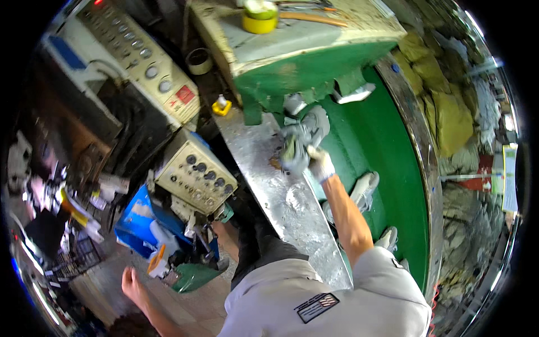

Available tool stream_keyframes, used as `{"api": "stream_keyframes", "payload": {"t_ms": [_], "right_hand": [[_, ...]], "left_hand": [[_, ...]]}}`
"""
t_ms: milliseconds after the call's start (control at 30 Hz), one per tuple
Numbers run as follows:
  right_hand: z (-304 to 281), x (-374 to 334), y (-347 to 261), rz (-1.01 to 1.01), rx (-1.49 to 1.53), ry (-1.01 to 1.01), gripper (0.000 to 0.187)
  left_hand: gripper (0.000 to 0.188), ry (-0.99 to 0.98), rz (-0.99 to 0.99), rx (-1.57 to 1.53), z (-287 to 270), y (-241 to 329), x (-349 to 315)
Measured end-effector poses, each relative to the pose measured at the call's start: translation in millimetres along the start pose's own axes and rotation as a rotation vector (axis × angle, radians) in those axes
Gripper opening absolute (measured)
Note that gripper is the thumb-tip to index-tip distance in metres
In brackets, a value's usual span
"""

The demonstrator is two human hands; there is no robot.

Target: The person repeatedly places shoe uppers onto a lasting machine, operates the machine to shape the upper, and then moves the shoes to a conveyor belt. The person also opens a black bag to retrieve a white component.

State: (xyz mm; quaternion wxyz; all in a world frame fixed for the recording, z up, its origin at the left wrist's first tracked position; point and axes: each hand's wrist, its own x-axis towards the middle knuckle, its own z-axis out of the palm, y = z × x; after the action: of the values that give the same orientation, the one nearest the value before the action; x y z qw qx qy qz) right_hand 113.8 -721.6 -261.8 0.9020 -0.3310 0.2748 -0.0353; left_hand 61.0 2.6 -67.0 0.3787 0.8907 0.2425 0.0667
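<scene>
Green conveyor belt (387, 146) and a bare metal surface (295, 205) run side by side through a cluttered workshop, seen from the head camera, with olive sacks (452, 121) piled beyond the belt on the right. At the inner edge of the belt, a worker in a pale shirt (269, 312) grasps a gray shoe (295, 150), blurred, in the gloved right hand (321, 163). Just beyond it, a second shoe (316, 124) sits on the belt, near the green flaps (264, 104) hanging from a boxy cover (292, 48). Yellow tape (260, 23) and an orange-handled tool (314, 19) rest on top of the cover. Nearer the worker, another shoe (366, 188) lies beside the right forearm. Well apart, the bare left hand (133, 287) hangs at lower left, fingers curled; whether it is fully clenched cannot be told. Near it stand a blue bin (135, 216) and a cream control box (196, 175) with black knobs.
</scene>
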Motion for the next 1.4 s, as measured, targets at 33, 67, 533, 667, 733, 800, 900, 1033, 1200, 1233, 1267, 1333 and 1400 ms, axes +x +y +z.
{"api": "stream_keyframes", "payload": {"t_ms": [33, 67, 533, 667, 733, 800, 900, 1033, 1200, 1233, 1267, 1333, 1400], "right_hand": [[17, -24, 14, 0.002, 0.003, -0.109, 0.058], [61, -54, 22, 0.094, 0.048, -0.185, 0.067], [405, -152, 173, 0.29, -0.391, -0.52, 0.058], [444, -145, 214, 0.168, -0.572, -0.532, 0.054], [462, -136, 231, 0.179, -0.466, -0.623, 0.054], [482, -135, 245, 0.2, -0.347, -0.603, 0.053], [502, -125, 266, 0.134, -0.321, -0.598, 0.049], [515, -112, 290, 0.169, -0.253, -0.558, 0.038], [515, -113, 305, 0.043, -0.364, -0.508, 0.035], [515, -113, 303, -0.061, -0.447, -0.536, 0.035], [515, -113, 301, -0.169, -0.527, -0.561, 0.035], [505, -103, 310, -0.47, -0.744, -0.623, 0.034], [511, -111, 307, -0.347, -0.649, -0.596, 0.032]], "left_hand": [[0.034, -0.001, -0.002, -0.081, 21, 31, 1], [0.035, -0.004, 0.028, -0.131, 48, 93, -10], [0.015, -0.434, -0.242, -0.933, 72, 111, 80], [0.024, -0.208, -0.291, -1.019, 51, 89, 102], [0.031, -0.115, -0.27, -1.06, 42, 82, 112], [0.035, -0.009, -0.23, -1.095, 35, 83, 124], [0.041, 0.043, -0.151, -1.15, 29, 85, 142], [0.038, 0.02, -0.108, -1.177, 34, 80, 155], [0.039, -0.105, -0.31, -0.975, 57, 73, 125], [0.045, -0.145, -0.425, -1.128, 63, 81, 114], [0.051, -0.188, -0.539, -1.279, 66, 87, 107], [0.055, -0.277, -0.463, -1.252, 66, 78, 107], [0.057, -0.311, -0.384, -1.22, 69, 68, 108]]}}
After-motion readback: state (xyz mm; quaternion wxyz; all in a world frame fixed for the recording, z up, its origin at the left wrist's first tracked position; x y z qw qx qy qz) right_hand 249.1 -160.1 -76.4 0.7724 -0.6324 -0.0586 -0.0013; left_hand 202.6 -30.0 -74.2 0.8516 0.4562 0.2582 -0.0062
